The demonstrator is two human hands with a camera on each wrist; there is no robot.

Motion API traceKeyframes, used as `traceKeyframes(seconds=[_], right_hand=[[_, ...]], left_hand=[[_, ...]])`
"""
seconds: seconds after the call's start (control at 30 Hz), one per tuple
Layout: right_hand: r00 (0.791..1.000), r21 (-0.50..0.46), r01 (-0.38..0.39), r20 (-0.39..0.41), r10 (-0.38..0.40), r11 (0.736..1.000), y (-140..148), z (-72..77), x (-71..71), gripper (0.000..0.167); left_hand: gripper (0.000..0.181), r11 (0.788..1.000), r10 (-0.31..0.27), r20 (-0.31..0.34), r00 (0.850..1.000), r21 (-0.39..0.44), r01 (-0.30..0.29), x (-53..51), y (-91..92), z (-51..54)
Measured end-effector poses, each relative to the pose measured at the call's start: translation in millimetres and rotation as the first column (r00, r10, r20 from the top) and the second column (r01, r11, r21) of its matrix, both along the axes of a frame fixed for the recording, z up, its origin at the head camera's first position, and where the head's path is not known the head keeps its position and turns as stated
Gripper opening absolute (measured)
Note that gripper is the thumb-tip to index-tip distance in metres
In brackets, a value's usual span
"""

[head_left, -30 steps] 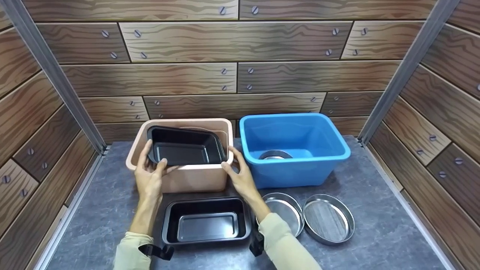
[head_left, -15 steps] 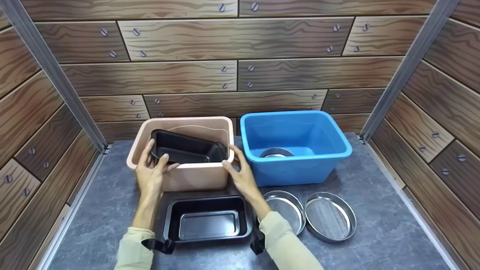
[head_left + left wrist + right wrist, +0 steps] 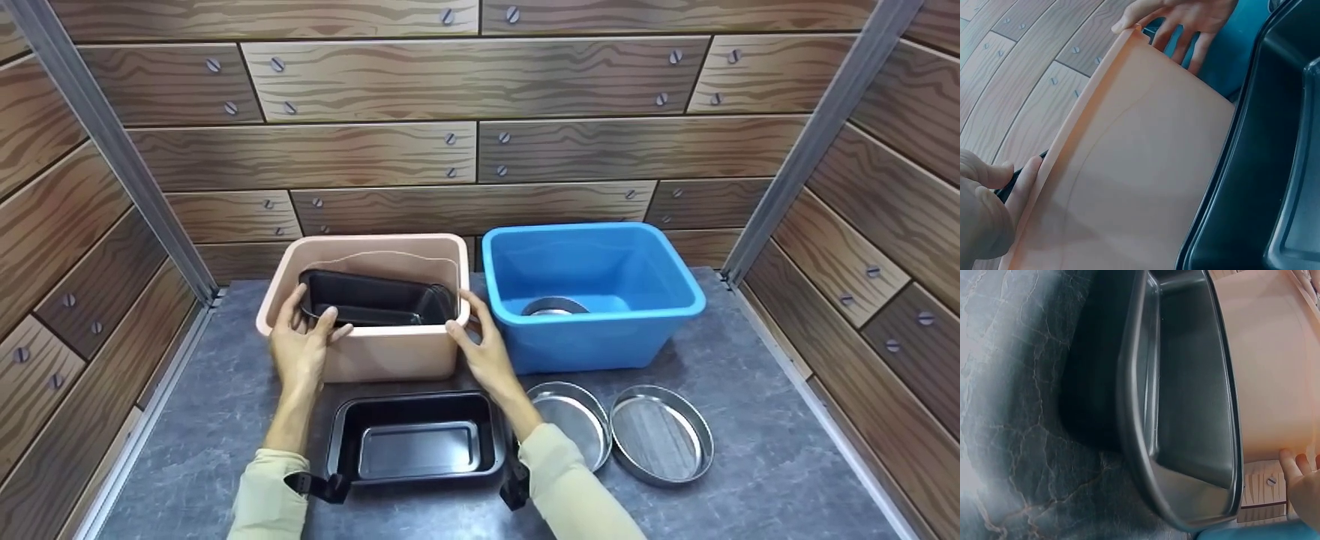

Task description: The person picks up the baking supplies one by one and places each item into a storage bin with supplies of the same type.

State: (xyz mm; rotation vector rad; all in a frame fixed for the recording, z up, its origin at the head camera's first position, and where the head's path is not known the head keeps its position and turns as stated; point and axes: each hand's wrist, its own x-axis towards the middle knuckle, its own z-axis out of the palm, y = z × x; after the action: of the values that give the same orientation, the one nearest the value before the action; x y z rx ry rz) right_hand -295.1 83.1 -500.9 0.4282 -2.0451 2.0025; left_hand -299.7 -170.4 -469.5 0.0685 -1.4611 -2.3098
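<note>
A beige plastic bin (image 3: 390, 360) stands at centre left with a black loaf pan (image 3: 367, 292) inside, tilted and partly hidden by the front rim. My left hand (image 3: 300, 356) pinches the pan's near left edge between thumb and fingers, just above the bin rim. My right hand (image 3: 487, 356) grips the bin's front right corner, thumb on the front and fingers along the side. In the left wrist view, the right hand (image 3: 1190, 28) again shows its thumb on the rim. A second black loaf pan (image 3: 420, 450) lies on the table in front of the bin.
A blue plastic bin (image 3: 585, 345) stands to the right, with a round metal pan (image 3: 555, 307) inside it. Two round metal pans (image 3: 664, 435) lie side by side before it on the grey marbled table (image 3: 765, 450). Wood-patterned walls (image 3: 480, 82) enclose the table.
The black loaf pan has sunk lower into the beige bin, and its left end has dropped. Both hands have stayed nearly in place at the bin's front rim.
</note>
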Motion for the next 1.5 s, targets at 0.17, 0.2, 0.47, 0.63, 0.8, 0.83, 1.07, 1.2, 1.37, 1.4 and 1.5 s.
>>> traceKeyframes(seconds=[0.17, 0.2, 0.47, 0.63, 0.8, 0.83, 1.07, 1.2, 1.37, 1.4, 1.5], right_hand=[[1.0, -0.003, -0.003, 0.007, 0.003, 1.0, -2.1, -6.0, 2.0, 0.056], [1.0, -0.003, -0.004, 0.012, 0.004, 1.0, -2.3, -7.5, 2.0, 0.056], [1.0, 0.002, 0.01, 0.025, -0.01, 1.0, -3.6, -30.9, -13.4, 0.058], [0.999, 0.009, 0.001, 0.036, -0.002, 1.0, -2.5, -39.3, -15.3, 0.059], [0.999, 0.006, -0.013, 0.038, 0.013, 1.0, -0.7, -38.9, -15.7, 0.059], [0.999, 0.004, -0.013, 0.037, 0.013, 1.0, -0.3, -38.0, -16.1, 0.059], [1.0, -0.028, -0.005, 0.024, 0.006, 1.0, 0.4, -33.8, -22.1, 0.06], [1.0, -0.04, -0.016, 0.022, 0.017, 0.999, -0.7, -32.0, -24.6, 0.061], [0.999, -0.023, -0.015, 0.028, 0.016, 1.0, 0.5, -30.9, -23.6, 0.061], [0.999, -0.016, -0.013, 0.031, 0.014, 1.0, 0.8, -31.0, -23.2, 0.061], [0.999, -0.015, -0.014, 0.035, 0.015, 1.0, 1.0, -32.8, -22.7, 0.061]], left_hand=[[0.07, 0.998, 0.038, 0.043, 0.998, -0.061, -0.035, 2.6, -0.4, -2.6], [0.069, 0.996, 0.046, 0.053, 0.998, -0.077, -0.042, 3.2, -0.7, -3.5], [0.062, 0.99, 0.062, 0.082, 0.995, -0.133, -0.05, 5.3, -3.8, -8.4], [0.061, 0.991, 0.055, 0.087, 0.995, -0.13, -0.043, 7.7, -4.9, -10.0], [0.061, 0.995, 0.031, 0.085, 0.996, -0.096, -0.023, 8.7, -5.0, -8.5], [0.061, 0.996, 0.025, 0.079, 0.997, -0.091, -0.018, 8.5, -5.0, -7.8], [0.058, 0.998, -0.002, 0.035, 0.999, -0.066, 0.004, 8.3, -6.5, -2.2], [0.054, 0.999, 0.009, 0.007, 1.0, -0.042, -0.009, 12.0, -10.6, -4.4], [0.049, 0.999, 0.026, -0.022, 0.999, -0.047, -0.027, 18.3, -15.0, -8.1], [0.049, 0.998, 0.029, -0.023, 0.999, -0.053, -0.03, 19.4, -15.5, -8.2], [0.047, 0.997, 0.03, -0.025, 0.999, -0.068, -0.032, 23.9, -16.3, -8.7]])
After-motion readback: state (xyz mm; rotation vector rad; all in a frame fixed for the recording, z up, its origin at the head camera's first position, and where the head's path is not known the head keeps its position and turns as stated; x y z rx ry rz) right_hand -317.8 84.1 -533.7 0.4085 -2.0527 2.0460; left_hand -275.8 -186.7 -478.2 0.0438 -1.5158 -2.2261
